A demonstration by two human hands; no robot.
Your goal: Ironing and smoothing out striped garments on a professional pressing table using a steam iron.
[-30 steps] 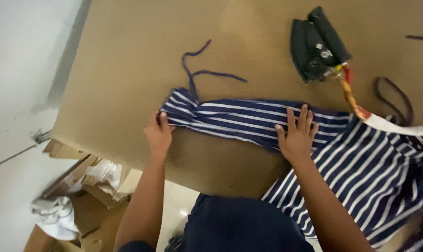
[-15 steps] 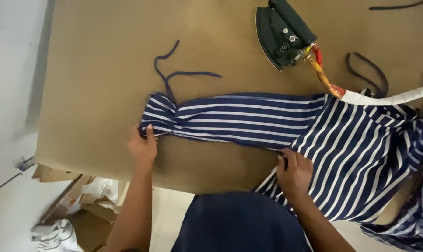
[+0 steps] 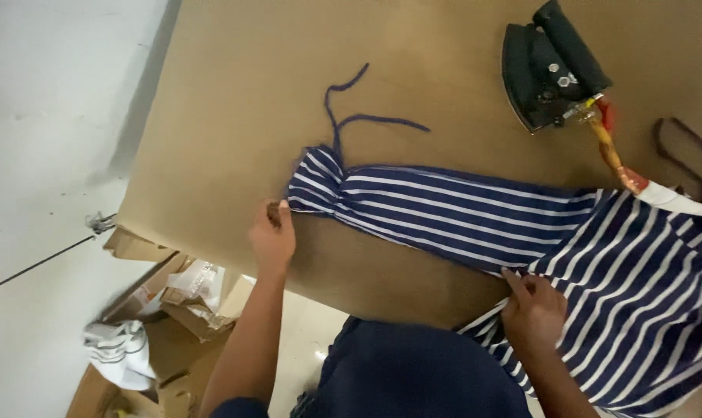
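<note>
A navy garment with white stripes (image 3: 599, 255) lies across a brown padded table (image 3: 235, 116). Its sleeve (image 3: 444, 213) stretches left and ends in a gathered cuff with navy drawstrings (image 3: 343, 124). My left hand (image 3: 272, 234) pinches the cuff's lower corner near the table's front edge. My right hand (image 3: 533, 310) grips the fabric at the underarm, where the sleeve meets the body.
A black flat iron (image 3: 548, 70) rests at the back right, with a braided orange cord (image 3: 614, 159) running to a white cable. A dark loop (image 3: 688, 151) lies at the far right. Below the table's left edge are cardboard boxes (image 3: 157, 310) and white cloth (image 3: 122, 352).
My right hand has slid from flat on the sleeve down to the underarm at the front edge. My left hand stays at the cuff. The sleeve lies longer and straighter.
</note>
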